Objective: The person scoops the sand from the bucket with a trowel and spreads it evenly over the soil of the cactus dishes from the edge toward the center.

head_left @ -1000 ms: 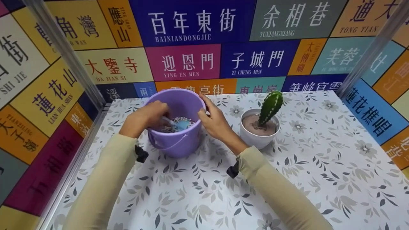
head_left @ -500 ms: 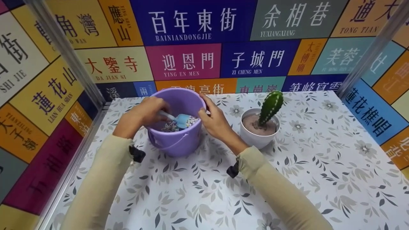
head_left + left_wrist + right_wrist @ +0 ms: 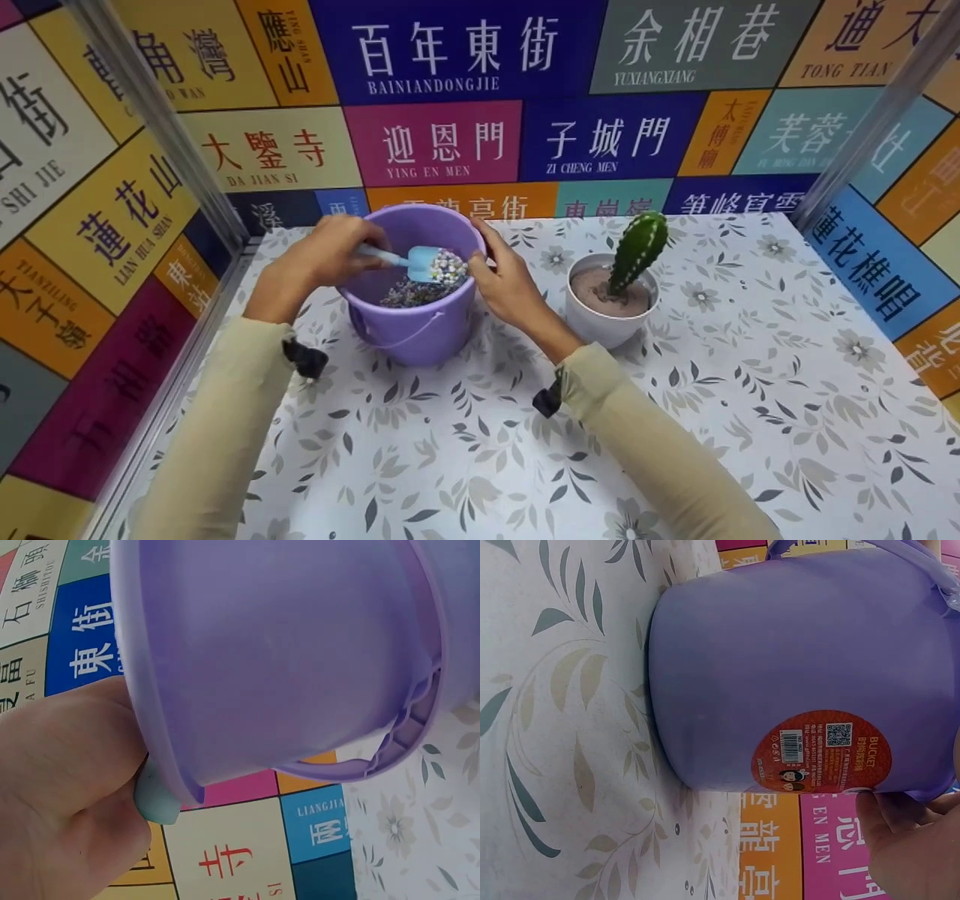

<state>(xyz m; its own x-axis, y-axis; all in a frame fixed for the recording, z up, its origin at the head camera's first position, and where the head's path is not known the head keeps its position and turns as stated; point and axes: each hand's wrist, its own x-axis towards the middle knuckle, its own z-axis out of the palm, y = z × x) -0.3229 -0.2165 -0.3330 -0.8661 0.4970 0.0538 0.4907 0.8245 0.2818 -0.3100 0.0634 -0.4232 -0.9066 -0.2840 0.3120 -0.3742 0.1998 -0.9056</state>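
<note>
We see the bucket on the table at 11 o'clock from the centre, with pebbles inside. The scoop sits above them, its handle pointing to 9 o'clock into the left hand. The right hand is on the rim at 3 o'clock. The pot stands at 3 o'clock of the bucket, 1 cactus in it.
</note>
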